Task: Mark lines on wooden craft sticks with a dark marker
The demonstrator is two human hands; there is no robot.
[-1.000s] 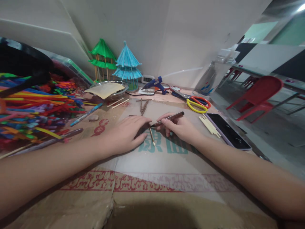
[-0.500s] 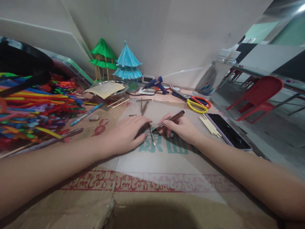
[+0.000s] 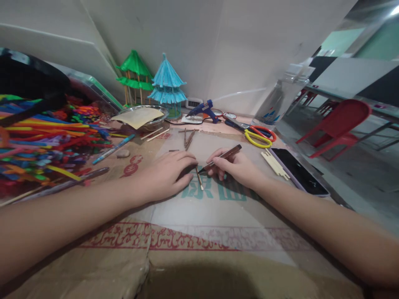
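My right hand [image 3: 229, 166] grips a brown marker [image 3: 226, 157] whose dark tip rests against a thin wooden stick [image 3: 200, 179]. Most of that stick is coloured brown, and its near end is pale. My left hand [image 3: 174, 170] lies on the sheet with its curled fingertips closed at the stick's far end, partly hiding it. Beyond the hands, several brown sticks [image 3: 188, 140] lie on the translucent sheet [image 3: 174, 211]. To the right of my right hand is a bunch of short pale sticks [image 3: 275, 164].
At the left are piled colourful pipe cleaners [image 3: 46, 141] and a blue pen [image 3: 114, 149]. Behind stand a green pavilion model [image 3: 134, 68], a blue one [image 3: 166, 81], a glue gun [image 3: 204, 110] and scissors [image 3: 254, 133]. A phone [image 3: 299, 172] lies right; a red chair [image 3: 343, 124] stands beyond.
The marker tip has shifted very slightly along the stick. Both hands otherwise stay in nearly the same place.
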